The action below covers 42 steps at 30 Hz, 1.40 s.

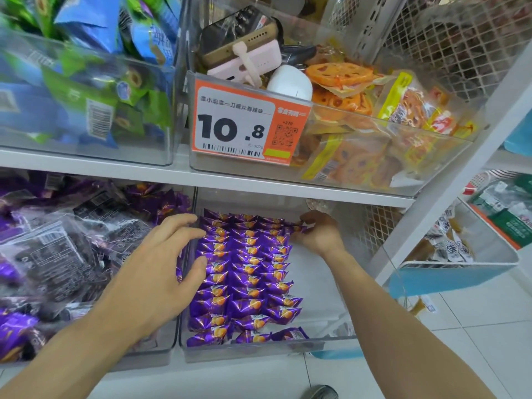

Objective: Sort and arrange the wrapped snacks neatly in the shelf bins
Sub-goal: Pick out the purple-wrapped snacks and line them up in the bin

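Three rows of purple wrapped snacks (247, 272) lie neatly overlapped in the clear bin (259, 351) on the lower shelf, filling its left and middle and leaving bare white floor on its right side. The left hand (161, 263) hovers at the bin's left wall with fingers spread and loosely bent, the thumb just beside the left row; it holds nothing. The right hand (319, 234) reaches to the far end of the right row, its fingers curled round a purple packet there. To the left, another clear bin (161, 352) holds loose purple packets and clear bags in a jumble. On the shelf above, a bin of orange snacks (371, 116) carries a price tag (244, 125) reading 10.8.
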### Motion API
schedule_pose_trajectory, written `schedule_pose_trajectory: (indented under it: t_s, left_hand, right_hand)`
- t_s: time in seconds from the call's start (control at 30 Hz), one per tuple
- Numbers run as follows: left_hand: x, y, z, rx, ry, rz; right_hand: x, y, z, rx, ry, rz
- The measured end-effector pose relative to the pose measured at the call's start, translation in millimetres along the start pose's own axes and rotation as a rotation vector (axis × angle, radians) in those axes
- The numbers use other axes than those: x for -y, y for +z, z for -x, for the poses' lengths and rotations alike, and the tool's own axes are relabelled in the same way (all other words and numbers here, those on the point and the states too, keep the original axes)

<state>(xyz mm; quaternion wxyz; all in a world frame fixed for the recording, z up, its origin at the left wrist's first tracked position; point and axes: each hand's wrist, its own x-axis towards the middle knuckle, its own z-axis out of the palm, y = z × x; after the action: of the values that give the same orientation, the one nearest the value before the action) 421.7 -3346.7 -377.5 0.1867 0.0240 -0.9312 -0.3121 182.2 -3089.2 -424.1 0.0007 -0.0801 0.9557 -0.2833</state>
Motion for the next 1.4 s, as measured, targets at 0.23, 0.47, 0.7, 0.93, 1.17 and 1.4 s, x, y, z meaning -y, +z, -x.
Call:
schedule_pose_trajectory:
  t_s: [0.23,0.47,0.7,0.93,1.17,1.4]
  left_hand:
    - [2.1,0.1,1.1,0.010,0.003,0.007]
    - [2.5,1.1,1.6,0.018,0.001,0.006]
    - [2.1,0.0,0.9,0.025,0.001,-0.002]
    - [-0.7,-1.9,1.0,0.028,-0.001,0.006]
    - [-3.3,-12.7,10.8,0.019,-0.010,0.021]
    - [-4.9,-16.7,16.7,0.027,-0.009,0.019]
  right_hand:
    - [-6.5,-2.9,-5.3,-0.003,0.027,0.039]
    - [-2.4,-0.8,-2.6,0.011,0.007,-0.045]
    - [-0.7,-2.6,-1.5,-0.004,-0.008,-0.024]
    - [15.0,-17.2,0.2,-0.019,-0.096,0.010]
    - [27.9,-23.6,24.6,-0.041,-0.201,0.023]
    - [4.8,-14.8,33.1,0.043,-0.126,0.038]
